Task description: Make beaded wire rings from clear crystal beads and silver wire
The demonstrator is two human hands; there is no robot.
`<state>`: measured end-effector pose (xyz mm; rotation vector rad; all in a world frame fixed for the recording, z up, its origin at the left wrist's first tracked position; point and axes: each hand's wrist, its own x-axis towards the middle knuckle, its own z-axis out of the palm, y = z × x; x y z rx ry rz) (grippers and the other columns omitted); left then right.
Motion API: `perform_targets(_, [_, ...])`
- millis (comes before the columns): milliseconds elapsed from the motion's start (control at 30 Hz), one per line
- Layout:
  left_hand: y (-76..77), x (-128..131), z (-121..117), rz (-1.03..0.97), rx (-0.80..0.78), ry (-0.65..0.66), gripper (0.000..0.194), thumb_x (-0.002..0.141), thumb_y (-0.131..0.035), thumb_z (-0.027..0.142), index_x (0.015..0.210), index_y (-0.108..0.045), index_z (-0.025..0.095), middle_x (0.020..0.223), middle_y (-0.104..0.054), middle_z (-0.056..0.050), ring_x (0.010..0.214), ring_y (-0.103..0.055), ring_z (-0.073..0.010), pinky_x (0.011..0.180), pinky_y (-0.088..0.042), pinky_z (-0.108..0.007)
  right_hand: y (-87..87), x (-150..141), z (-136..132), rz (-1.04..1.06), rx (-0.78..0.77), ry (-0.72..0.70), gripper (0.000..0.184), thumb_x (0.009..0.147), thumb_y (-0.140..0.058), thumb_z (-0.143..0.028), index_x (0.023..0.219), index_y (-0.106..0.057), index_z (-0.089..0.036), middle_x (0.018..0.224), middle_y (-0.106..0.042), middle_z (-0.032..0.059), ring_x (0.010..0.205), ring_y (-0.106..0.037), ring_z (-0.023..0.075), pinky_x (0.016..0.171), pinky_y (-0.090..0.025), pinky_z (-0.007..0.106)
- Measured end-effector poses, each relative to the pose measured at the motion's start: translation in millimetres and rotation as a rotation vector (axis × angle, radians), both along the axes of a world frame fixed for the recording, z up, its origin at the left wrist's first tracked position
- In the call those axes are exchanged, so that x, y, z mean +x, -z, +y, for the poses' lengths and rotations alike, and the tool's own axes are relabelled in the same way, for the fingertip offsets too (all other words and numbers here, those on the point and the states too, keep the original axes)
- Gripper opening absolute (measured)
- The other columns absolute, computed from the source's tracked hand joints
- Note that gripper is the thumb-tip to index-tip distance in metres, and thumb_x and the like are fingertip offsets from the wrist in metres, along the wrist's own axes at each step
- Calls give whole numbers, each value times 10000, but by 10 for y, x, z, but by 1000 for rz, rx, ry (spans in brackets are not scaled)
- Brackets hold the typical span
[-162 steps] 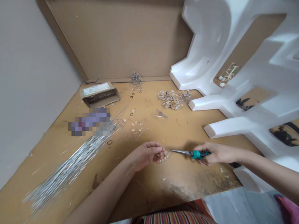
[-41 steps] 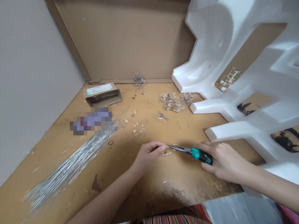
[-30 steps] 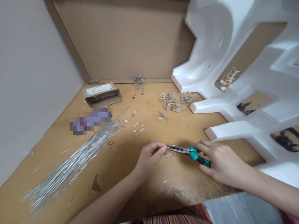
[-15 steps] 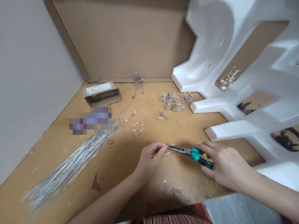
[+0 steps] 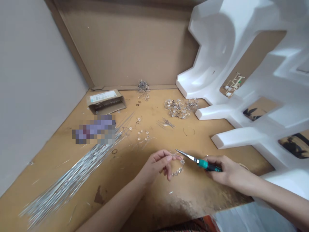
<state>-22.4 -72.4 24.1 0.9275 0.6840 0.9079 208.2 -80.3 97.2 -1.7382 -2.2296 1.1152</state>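
Note:
A small ring of wire strung with clear beads (image 5: 180, 170) hangs from the fingers of my left hand (image 5: 159, 164), which pinch its wire. My right hand (image 5: 224, 170) is wrapped round the green and black handles of needle-nose pliers (image 5: 198, 162). Their metal jaws point left and lie just above the beaded ring, apart from my left fingertips. Another ring of clear beads (image 5: 143, 135) lies flat on the table beyond my left hand. A few short loose wires (image 5: 166, 122) are crossed farther back.
A thick bundle of straight metal wires (image 5: 70, 177) lies at the left. Behind it stand a blurred purple item (image 5: 94, 127) and an open cardboard box (image 5: 107, 101). Beaded wire pieces (image 5: 177, 108) are heaped at the back. White moulded foam (image 5: 227, 138) borders the right side.
The pliers' jaws have come away from the wire at my left fingertips and turned. More of the beaded ring now shows below my left hand.

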Motion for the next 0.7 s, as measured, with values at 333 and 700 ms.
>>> perform_targets(333, [-4,7,-10,204,107,-27,253,816,-508,353,814,-636,135,873,-685,-68,338,-398,-3,441,-284,-197,219,39,-43,135,-65,57,199,643,-462,-169,771,-614,-186,670,-541,-25,624,-458,133,557,-350,225])
perform_targets(700, [8,65,-60,297,165,-173,290,797,-512,389,766,-636,129,511,-569,22,326,-321,-22,463,-321,-207,239,-63,-63,245,-134,89,162,653,-453,-185,737,-591,-169,616,-515,-32,600,-445,113,533,-341,207])
